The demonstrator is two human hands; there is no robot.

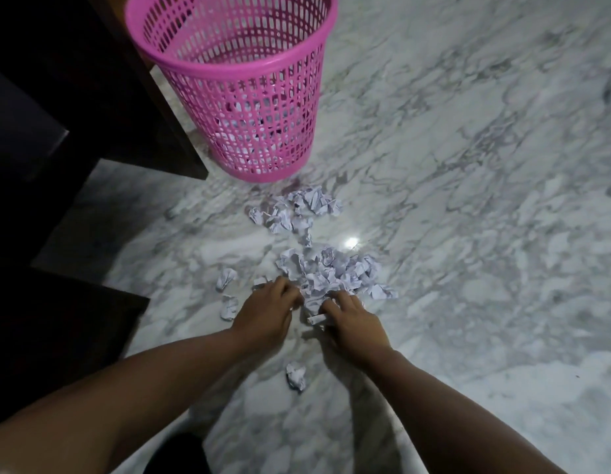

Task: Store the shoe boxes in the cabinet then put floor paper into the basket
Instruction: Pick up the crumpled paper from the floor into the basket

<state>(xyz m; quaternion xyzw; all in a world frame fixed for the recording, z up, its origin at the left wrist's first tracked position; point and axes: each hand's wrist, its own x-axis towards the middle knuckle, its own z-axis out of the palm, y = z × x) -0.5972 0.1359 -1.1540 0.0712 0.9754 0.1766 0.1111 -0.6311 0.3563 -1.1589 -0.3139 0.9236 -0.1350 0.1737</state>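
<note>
A pink mesh basket (242, 83) stands on the marble floor at the top, with some white paper showing through its lower wall. Crumpled white paper lies in two heaps: a far heap (297, 210) just below the basket and a near heap (334, 271). My left hand (266, 313) and my right hand (352, 319) rest palm down at the near heap's front edge, fingers curled into the paper between them. Loose balls lie to the left (226, 278), (228, 306) and between my forearms (296, 374).
Dark wooden furniture (91, 107) fills the left side, close beside the basket. White marble floor (468, 200) stretches to the right. A bright light reflection (352, 241) sits on the floor by the near heap.
</note>
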